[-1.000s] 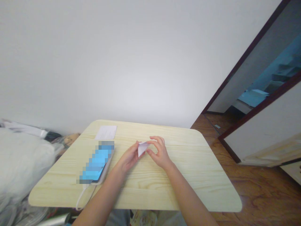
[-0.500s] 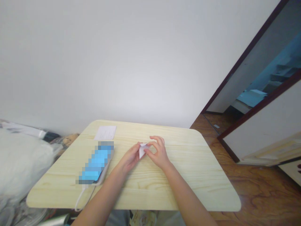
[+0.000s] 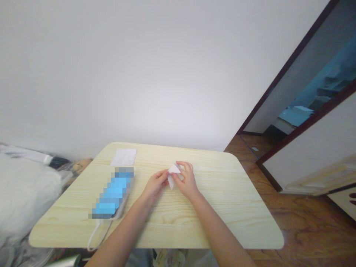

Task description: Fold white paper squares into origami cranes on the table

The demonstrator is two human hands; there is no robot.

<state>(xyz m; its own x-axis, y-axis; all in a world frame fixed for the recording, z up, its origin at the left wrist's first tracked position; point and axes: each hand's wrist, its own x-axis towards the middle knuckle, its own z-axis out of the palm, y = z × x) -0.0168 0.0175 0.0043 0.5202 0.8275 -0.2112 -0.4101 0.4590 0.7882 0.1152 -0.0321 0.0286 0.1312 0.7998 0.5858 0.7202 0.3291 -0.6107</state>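
A small piece of folded white paper [image 3: 174,169] is held between both hands above the middle of the table. Pointed, triangular flaps show on it, one upward and one hanging down. My left hand [image 3: 156,186] pinches its left edge between thumb and fingers. On the other side, my right hand [image 3: 187,180] grips it with the thumb in front and the fingers curled behind its right edge. The fingertips cover parts of the paper, so its full shape is hidden.
On the pale wooden table [image 3: 222,207], a phone with a blurred blue screen [image 3: 111,194] lies at left, a white cable [image 3: 93,235] running from it. Behind it is a flat white sheet [image 3: 124,157]. A white wall rises behind; a doorway opens at right.
The paper has turned in my hands and now shows an upper pointed flap and a lower one. My right fingers have closed in around its right side.
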